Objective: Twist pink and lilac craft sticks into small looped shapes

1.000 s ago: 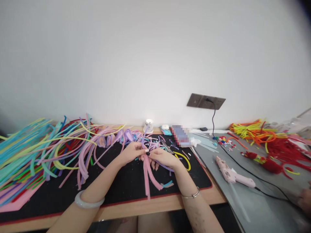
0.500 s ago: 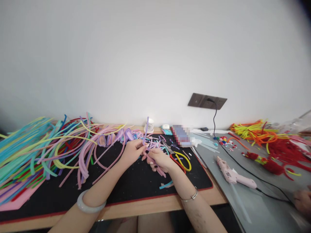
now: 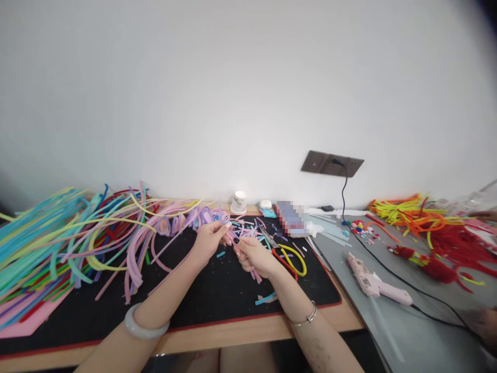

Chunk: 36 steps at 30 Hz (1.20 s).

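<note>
My left hand (image 3: 210, 241) is closed, its thumb and fingers pinching pink and purple pipe cleaners over the middle of the black mat (image 3: 186, 305). Close beside it, my right hand (image 3: 254, 256) has its fingers curled round the same pipe cleaners (image 3: 255, 275), whose pink ends hang out below the palm. How the stems join between the fingertips is hidden. Scissors (image 3: 293, 259) with red and yellow handles lie just right of my right hand. Cut pipe cleaner pieces (image 3: 248, 226) are scattered behind both hands, and a short blue piece (image 3: 266, 299) lies in front.
Long pastel pipe cleaners (image 3: 50, 233) heap up on the left. Along the wall stand a paper cup (image 3: 239, 201), a white case (image 3: 265, 204) and a blurred-out phone (image 3: 291, 218). A corded pink glue gun (image 3: 380, 287) and red pipe cleaners (image 3: 458, 243) occupy the grey right-hand table; another person's hand (image 3: 488, 326) shows there.
My hands have drawn slightly apart, the left shifting a little to the left. The purple stem that stood up above my fingers now shows lower and fainter, left of the cup.
</note>
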Tool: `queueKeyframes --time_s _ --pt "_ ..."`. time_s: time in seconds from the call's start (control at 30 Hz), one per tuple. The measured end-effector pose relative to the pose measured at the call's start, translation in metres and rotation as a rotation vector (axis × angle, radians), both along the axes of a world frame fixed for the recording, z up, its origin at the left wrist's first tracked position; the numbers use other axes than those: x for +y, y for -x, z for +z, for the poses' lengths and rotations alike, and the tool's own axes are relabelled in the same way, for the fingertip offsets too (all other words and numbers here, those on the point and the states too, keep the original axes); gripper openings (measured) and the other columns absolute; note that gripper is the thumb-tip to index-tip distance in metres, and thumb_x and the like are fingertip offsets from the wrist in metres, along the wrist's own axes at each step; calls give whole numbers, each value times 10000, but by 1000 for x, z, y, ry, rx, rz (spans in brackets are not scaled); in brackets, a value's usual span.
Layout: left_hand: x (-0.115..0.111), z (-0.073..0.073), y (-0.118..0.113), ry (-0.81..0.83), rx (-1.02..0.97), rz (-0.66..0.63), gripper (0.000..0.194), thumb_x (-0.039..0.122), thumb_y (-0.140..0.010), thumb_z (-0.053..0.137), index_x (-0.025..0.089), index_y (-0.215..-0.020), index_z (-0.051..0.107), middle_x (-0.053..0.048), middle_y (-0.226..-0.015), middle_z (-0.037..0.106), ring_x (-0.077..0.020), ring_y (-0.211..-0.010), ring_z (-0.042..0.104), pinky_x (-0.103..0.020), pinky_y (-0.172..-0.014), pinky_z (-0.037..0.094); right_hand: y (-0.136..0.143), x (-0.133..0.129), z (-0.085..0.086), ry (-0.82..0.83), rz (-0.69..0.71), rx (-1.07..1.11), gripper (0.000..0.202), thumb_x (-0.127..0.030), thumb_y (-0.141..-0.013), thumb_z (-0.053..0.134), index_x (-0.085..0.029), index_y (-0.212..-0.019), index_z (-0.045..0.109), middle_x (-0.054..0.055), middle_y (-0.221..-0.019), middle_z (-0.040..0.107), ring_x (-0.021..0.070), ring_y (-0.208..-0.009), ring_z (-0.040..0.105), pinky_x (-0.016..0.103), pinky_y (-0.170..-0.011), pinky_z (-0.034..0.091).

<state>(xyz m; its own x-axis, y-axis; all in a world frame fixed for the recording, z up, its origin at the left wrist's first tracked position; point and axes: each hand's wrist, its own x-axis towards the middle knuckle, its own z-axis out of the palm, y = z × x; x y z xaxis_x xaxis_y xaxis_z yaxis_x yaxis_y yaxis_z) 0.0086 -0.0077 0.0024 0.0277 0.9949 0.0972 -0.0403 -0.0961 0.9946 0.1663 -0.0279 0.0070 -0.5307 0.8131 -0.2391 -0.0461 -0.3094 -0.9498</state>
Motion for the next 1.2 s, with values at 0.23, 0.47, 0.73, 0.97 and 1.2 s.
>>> queueKeyframes --time_s 0.23,0.47,0.73,0.97,1.2 --pt "-1 2 3 0 -10 -73 292 412 -769 626 180 -615 541 14 -489 619 -132 -458 562 -266 -519 465 -3 1 -2 -51 29 -1 298 -438 -877 492 -177 -734 503 -113 -442 289 27 -337 142 171 -338 116" --pt "1 -2 4 -112 139 -76 344 448 -795 581 189 -582 502 38 -442 548 -115 -426 522 -237 -478 410 -1 -1 -1 -86 59 -62 264 -427 -877 496 -194 -758 463 -107 -476 337 40 -339 240 167 -340 235" --pt "-4 3 4 -219 384 -121 243 356 -816 540 195 -634 534 47 -466 551 -126 -430 540 -237 -491 408 -2 2 -3 -132 -17 -106 319 -477 -872 487 -193 -731 454 -109 -430 352 41 -314 254 157 -316 264" --pt "-1 -6 5 -401 636 36 251 284 -832 517 199 -597 516 0 -576 619 -148 -562 578 -245 -591 404 2 1 -4 -154 -44 -117 337 -487 -869 480 -191 -711 458 -96 -387 407 51 -295 305 172 -329 351" --pt "-3 -9 2 -500 728 101 274 246 -854 485 203 -585 460 13 -565 557 -129 -522 494 -236 -578 354 4 1 -9 -135 -40 -62 315 -468 -872 481 -196 -717 450 -101 -388 405 50 -285 299 167 -314 342"
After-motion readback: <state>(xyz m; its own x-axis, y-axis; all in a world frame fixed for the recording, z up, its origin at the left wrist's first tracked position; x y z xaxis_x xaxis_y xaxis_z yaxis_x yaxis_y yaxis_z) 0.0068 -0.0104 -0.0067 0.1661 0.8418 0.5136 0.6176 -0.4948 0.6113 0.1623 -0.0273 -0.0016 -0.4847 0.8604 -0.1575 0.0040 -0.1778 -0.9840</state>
